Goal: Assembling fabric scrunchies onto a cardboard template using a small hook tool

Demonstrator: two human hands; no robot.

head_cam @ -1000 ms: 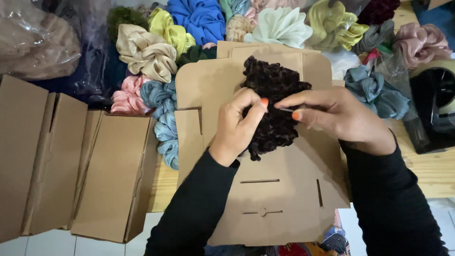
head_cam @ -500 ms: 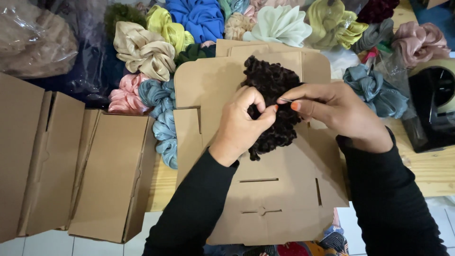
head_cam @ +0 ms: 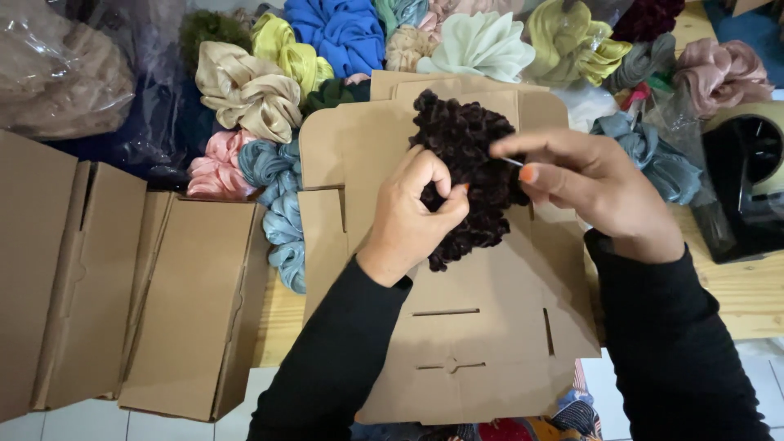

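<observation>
Head view: I've got a dark brown scrunchie (head_cam: 469, 175) lying on a flat unfolded cardboard box (head_cam: 457, 327), on the desk (head_cam: 735, 294). My left hand (head_cam: 416, 216) sits on the scrunchie's lower left side, its grip curled, thumb and forefinger pinching a fold of the fabric. My right hand (head_cam: 592, 188) reaches in from the right, its grip pressed together on a thin pale thread or pin (head_cam: 511, 162) at the scrunchie's upper right edge. Coloured scrunchies (head_cam: 343, 33) are piled behind the cardboard; folded boxes (head_cam: 122, 302) stand well to the left.
</observation>
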